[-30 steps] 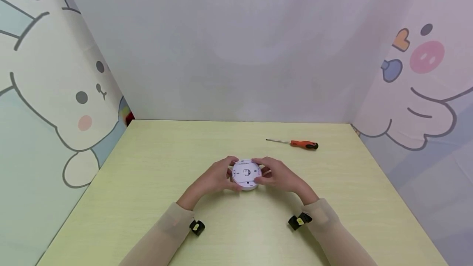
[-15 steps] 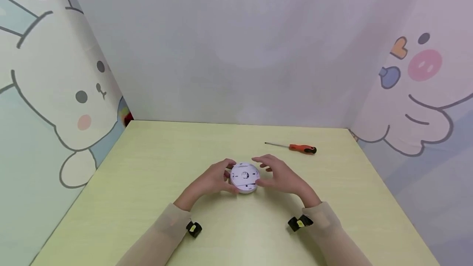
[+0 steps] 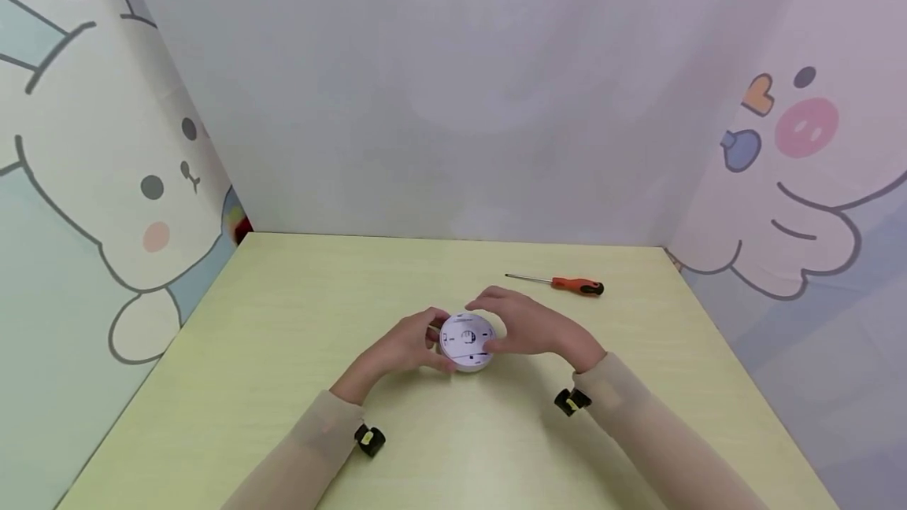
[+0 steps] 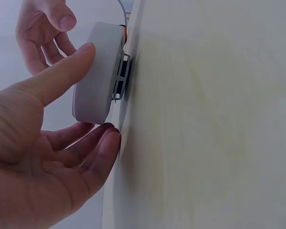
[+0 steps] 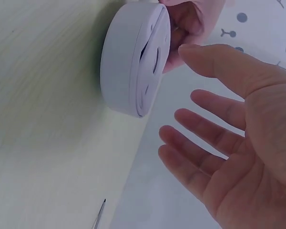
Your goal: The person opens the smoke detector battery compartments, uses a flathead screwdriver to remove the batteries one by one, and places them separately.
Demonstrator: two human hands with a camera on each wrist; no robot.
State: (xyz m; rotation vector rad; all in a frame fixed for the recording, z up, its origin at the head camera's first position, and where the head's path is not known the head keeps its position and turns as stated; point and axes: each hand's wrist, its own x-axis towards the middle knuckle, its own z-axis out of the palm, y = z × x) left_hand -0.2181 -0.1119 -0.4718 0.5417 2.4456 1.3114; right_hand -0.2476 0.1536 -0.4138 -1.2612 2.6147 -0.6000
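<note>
A white round smoke detector [image 3: 468, 341] lies in the middle of the head view, its flat marked face up, with a round opening at the centre. My left hand [image 3: 405, 346] holds it by its left side, thumb at the near rim and fingers at the far rim. In the left wrist view a dark vented part [image 4: 122, 78] shows on the detector's underside, just above the table. My right hand [image 5: 248, 129] has its fingers spread and apart from the detector in the right wrist view. Its thumb reaches over the top face without visibly gripping anything.
A screwdriver [image 3: 577, 286] with a red and black handle lies behind the hands to the right, tip pointing left. The pale yellow table [image 3: 319, 290] ends at a grey backdrop [image 3: 453, 101]. Cartoon-printed cloths hang on both sides.
The right hand has let go of the detector's right side; its fingers have lifted off and moved up and left over it. The left hand has kept its hold. The head view shifted slightly.
</note>
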